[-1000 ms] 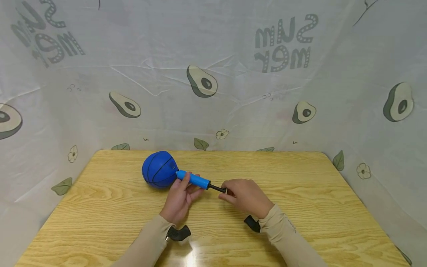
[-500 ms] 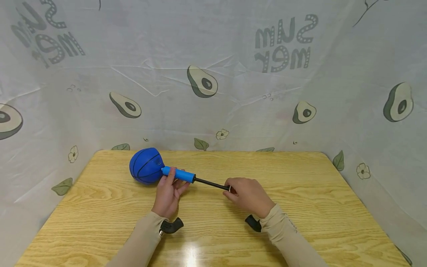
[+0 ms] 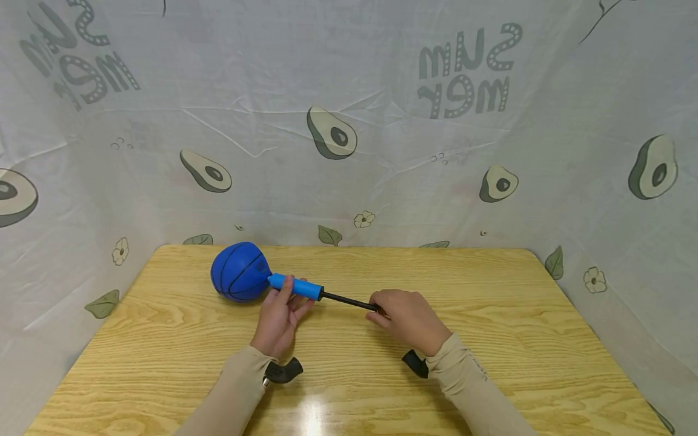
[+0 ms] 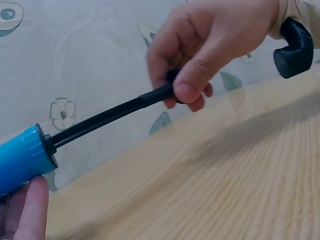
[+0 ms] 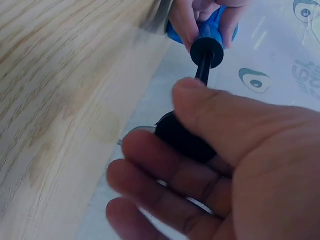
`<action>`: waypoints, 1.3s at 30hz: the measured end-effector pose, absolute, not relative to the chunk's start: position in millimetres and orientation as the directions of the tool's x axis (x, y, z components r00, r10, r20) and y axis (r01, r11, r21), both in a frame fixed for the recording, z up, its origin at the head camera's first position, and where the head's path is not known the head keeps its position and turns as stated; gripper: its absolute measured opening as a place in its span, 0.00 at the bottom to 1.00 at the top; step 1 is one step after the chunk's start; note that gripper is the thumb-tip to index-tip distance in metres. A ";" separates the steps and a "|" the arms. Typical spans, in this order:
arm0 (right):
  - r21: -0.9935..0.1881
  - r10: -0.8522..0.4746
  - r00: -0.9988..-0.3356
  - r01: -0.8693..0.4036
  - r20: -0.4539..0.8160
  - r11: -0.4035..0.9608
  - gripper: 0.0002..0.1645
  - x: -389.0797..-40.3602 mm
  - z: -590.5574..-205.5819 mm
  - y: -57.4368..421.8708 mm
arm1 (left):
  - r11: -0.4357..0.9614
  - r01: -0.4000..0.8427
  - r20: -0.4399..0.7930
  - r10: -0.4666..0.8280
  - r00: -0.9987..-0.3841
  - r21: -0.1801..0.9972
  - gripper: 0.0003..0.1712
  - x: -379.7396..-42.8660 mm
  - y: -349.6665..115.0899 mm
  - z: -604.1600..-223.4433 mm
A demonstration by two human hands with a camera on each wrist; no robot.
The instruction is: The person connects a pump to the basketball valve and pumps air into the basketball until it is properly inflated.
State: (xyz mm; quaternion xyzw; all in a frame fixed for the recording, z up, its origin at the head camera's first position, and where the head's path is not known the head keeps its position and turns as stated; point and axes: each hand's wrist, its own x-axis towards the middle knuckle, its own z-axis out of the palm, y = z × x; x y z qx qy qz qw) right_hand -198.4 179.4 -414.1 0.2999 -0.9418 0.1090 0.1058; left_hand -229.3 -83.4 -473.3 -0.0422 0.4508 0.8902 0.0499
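My left hand (image 3: 275,321) grips the blue barrel of a hand pump (image 3: 308,289), thumb on top and fingers beneath. Against the barrel's far-left tip sits a blue ball (image 3: 239,272) with black seam lines, drawn to a point where the pump meets it. A long stretch of black pump rod (image 4: 100,120) shows out of the barrel's right end. My right hand (image 3: 409,320) pinches the black handle (image 5: 182,137) between thumb and fingers; in the right wrist view the other fingers curl loosely below it. The needle end is hidden where ball and barrel meet.
The wooden table (image 3: 491,303) runs under both arms, its back edge along a pale curtain (image 3: 403,181) printed with avocados and leaves. Black curved devices (image 3: 285,370) are strapped at both wrists over beige sleeves.
The left hand, barrel and ball have moved left, drawing the black rod much further out of the barrel. Over the last half second they have shifted slightly back to the right.
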 end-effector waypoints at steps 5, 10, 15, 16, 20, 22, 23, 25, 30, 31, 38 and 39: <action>-0.133 -0.588 -0.767 -0.631 0.255 0.765 0.11 -198.7 -414.0 178.4 | -0.581 -0.161 -0.136 0.086 -0.987 0.798 0.29 -224.2 -73.4 -473.5; -0.160 -0.607 -0.762 -0.644 0.227 0.748 0.13 -198.4 -413.5 175.8 | -0.544 -0.201 -0.120 0.181 -0.976 0.814 0.34 -215.3 -58.9 -474.1; -0.187 -0.622 -0.742 -0.667 0.250 0.721 0.12 -197.4 -413.5 172.9 | -0.514 -0.237 -0.095 0.288 -0.953 0.825 0.34 -205.7 -47.0 -472.8; -0.190 -0.623 -0.739 -0.670 0.255 0.717 0.12 -197.3 -413.9 172.5 | -0.512 -0.239 -0.090 0.297 -0.950 0.826 0.34 -204.6 -45.8 -472.7; -0.185 -0.618 -0.739 -0.669 0.267 0.720 0.12 -197.1 -414.7 171.3 | -0.507 -0.229 -0.083 0.294 -0.952 0.831 0.34 -203.4 -44.0 -472.4; -0.180 -0.617 -0.738 -0.669 0.272 0.721 0.12 -197.1 -415.3 171.3 | -0.507 -0.228 -0.086 0.289 -0.954 0.831 0.34 -204.2 -43.8 -472.5; -0.177 -0.615 -0.739 -0.667 0.273 0.723 0.12 -197.2 -415.2 171.2 | -0.508 -0.231 -0.089 0.288 -0.954 0.830 0.34 -204.6 -43.8 -472.5; -0.179 -0.610 -0.745 -0.661 0.270 0.729 0.11 -197.5 -415.6 171.5 | -0.507 -0.236 -0.096 0.286 -0.953 0.829 0.33 -205.4 -44.1 -472.8; -0.197 -0.593 -0.763 -0.642 0.258 0.741 0.11 -198.5 -416.2 171.3 | -0.526 -0.231 -0.095 0.272 -0.958 0.819 0.30 -208.0 -47.1 -472.8; -0.200 -0.592 -0.763 -0.642 0.258 0.741 0.12 -198.5 -416.0 171.0 | -0.530 -0.227 -0.092 0.269 -0.959 0.817 0.30 -208.6 -48.2 -472.8; -0.193 -0.570 -0.786 -0.614 0.241 0.766 0.10 -198.0 -414.5 172.5 | -0.547 -0.183 -0.077 0.212 -0.974 0.817 0.33 -216.0 -58.0 -473.7; -0.188 -0.564 -0.791 -0.607 0.237 0.772 0.10 -198.1 -414.5 173.3 | -0.546 -0.178 -0.079 0.200 -0.977 0.819 0.33 -217.4 -59.6 -473.7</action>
